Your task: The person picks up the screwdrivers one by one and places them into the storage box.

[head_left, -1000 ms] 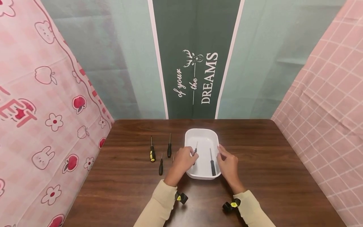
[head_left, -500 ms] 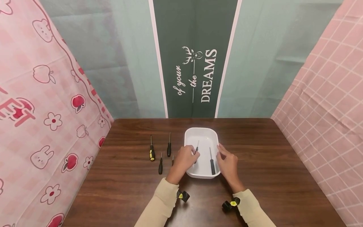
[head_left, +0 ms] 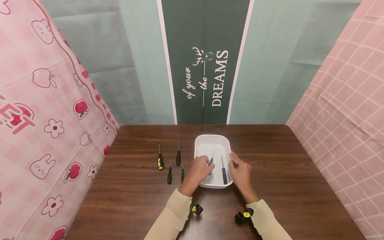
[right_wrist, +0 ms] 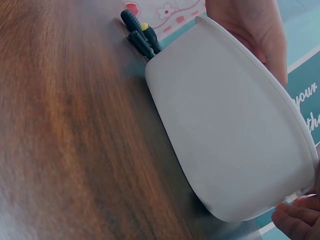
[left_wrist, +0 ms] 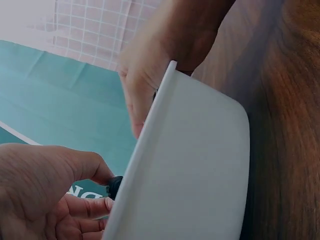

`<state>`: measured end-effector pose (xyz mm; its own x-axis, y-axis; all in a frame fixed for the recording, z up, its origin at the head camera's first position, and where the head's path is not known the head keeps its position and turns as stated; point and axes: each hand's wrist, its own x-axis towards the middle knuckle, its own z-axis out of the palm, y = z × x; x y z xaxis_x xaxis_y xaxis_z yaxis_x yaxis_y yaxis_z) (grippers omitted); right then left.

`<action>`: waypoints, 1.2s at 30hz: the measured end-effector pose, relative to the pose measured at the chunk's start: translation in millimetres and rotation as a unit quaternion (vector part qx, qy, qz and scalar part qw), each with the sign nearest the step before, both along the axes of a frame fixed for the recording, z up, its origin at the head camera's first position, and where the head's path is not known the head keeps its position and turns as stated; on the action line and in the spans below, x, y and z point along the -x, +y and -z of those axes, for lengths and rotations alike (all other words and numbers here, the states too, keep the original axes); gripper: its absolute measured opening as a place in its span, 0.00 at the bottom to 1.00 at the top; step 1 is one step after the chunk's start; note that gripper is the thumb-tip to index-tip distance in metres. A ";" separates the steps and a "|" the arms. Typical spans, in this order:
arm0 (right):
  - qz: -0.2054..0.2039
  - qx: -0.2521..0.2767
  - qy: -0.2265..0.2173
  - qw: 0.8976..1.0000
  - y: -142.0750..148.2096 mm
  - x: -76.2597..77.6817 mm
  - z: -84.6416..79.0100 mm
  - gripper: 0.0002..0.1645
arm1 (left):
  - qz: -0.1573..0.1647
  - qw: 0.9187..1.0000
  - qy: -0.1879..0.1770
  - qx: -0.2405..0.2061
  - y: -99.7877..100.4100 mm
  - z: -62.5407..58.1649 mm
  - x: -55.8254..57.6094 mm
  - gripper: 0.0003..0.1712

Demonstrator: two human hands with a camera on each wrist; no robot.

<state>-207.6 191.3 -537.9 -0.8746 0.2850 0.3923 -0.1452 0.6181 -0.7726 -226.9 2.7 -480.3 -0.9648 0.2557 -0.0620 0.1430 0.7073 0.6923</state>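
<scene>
A white tray (head_left: pixel 214 183) stands on the table in the head view. Over its left side, my left hand (head_left: pixel 199 169) pinches a small dark screwdriver (head_left: pixel 211 160), shaft pointing away. In the left wrist view, its black handle end (left_wrist: pixel 114 187) shows between thumb and fingers, partly behind the rim. My right hand (head_left: pixel 241 171) grips the tray's right rim; its fingers (right_wrist: pixel 295 220) show at the rim in the right wrist view. Inside the tray, a second black screwdriver (head_left: pixel 224 173) lies along the right side.
Left of the tray, several screwdrivers lie on the brown table (head_left: pixel 126 196): a black-and-yellow one (head_left: pixel 160 161), a longer black one (head_left: pixel 178 156) and shorter black ones (head_left: pixel 169 175), one partly behind the left forearm. Cloth hangings surround the table's back and sides.
My left hand has moved a little to the right inside the tray, carrying the screwdriver closer to the one lying there. My right hand stays on the rim.
</scene>
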 end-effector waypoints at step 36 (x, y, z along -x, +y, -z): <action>0.002 -0.004 0.004 1.000 -1.2 0.9 1.2 0.19 | 0.013 0.997 -0.024 0.068 27.0 22.5 -0.9 0.20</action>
